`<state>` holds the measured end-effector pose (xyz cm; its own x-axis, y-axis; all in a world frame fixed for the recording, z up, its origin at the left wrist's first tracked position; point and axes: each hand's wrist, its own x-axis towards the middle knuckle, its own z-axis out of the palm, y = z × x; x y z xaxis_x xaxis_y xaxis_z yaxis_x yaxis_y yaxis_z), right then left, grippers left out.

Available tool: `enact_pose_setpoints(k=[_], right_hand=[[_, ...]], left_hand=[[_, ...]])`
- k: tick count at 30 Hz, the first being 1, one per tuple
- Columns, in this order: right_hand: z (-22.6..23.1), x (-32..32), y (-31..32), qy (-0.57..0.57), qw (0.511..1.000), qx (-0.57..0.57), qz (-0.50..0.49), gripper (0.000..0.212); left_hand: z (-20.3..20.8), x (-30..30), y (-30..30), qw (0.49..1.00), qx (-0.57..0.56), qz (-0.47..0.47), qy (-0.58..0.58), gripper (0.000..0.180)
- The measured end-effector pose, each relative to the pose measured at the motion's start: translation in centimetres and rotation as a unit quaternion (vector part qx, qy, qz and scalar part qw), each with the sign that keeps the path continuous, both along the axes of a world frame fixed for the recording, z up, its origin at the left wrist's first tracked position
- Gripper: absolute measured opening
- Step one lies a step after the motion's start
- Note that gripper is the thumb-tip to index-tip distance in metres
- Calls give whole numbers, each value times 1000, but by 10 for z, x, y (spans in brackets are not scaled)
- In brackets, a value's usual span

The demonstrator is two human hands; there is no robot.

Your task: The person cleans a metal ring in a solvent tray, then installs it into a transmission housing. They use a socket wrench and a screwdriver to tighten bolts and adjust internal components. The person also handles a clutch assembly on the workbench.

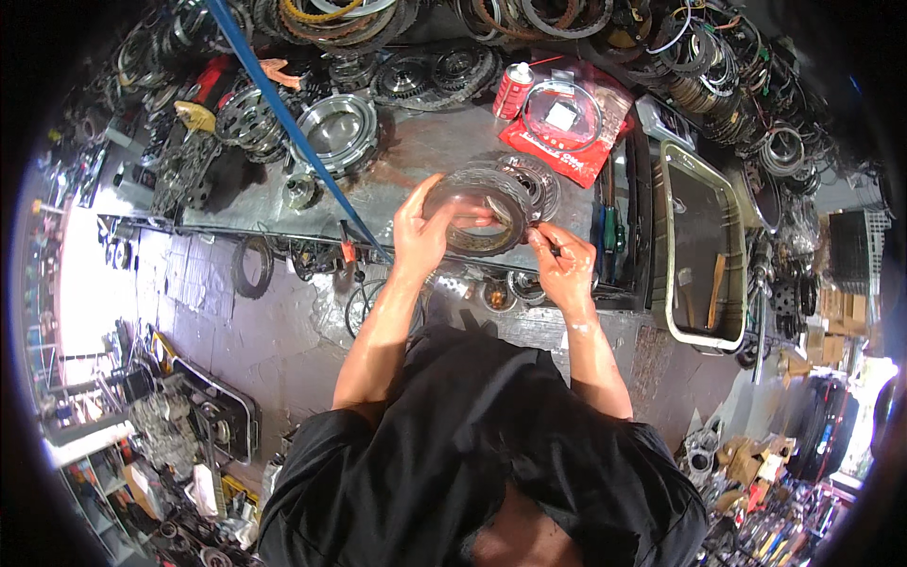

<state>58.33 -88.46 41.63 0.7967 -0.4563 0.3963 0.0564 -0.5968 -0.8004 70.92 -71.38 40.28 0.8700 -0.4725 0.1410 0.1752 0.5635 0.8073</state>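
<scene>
My left hand (419, 231) grips a thick, dark metal ring-shaped part (480, 248) by its left side, with fingers reaching into its open middle. The part is held up above the front of the workbench, tilted toward me. At its right edge, my right hand (567, 267) is closed in a pinch. Something small and dark shows between those fingers, too small to name. Behind the ring-shaped part lies a toothed metal ring (542, 180), partly covered by it.
A red spray can (514, 92) and red plastic package (579, 159) lie behind. A shiny round drum (337, 134) sits left of a slanting blue strap (300, 135). Screwdrivers (609, 227) and a deep tray (667, 283) are at right. Stacked rings (345, 24) line the back.
</scene>
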Motion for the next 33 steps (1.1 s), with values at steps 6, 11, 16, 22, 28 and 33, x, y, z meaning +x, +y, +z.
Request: enact_pose_setpoints(k=[6, 11, 16, 22, 28, 33], right_hand=[[16, -50, -46, -15, 975, 220, -29, 13], [31, -93, -81, 22, 951, 308, 26, 11], [6, -94, -49, 189, 967, 41, 167, 24], [-30, -72, -25, 134, 978, 35, 156, 21], [-78, -74, 0, 180, 965, 87, 168, 18], [-110, -71, 9, 169, 976, 103, 91, 17]], left_hand=[[31, -57, 13, 985, 81, 41, -146, 32], [29, -96, 21, 967, 176, 165, -86, 29], [4, -132, 16, 901, 373, 216, -56, 24], [-28, -163, 21, 821, 524, 173, -150, 30], [-56, -175, 25, 849, 502, 143, -84, 36], [-69, -181, 27, 876, 456, 141, -63, 50]])
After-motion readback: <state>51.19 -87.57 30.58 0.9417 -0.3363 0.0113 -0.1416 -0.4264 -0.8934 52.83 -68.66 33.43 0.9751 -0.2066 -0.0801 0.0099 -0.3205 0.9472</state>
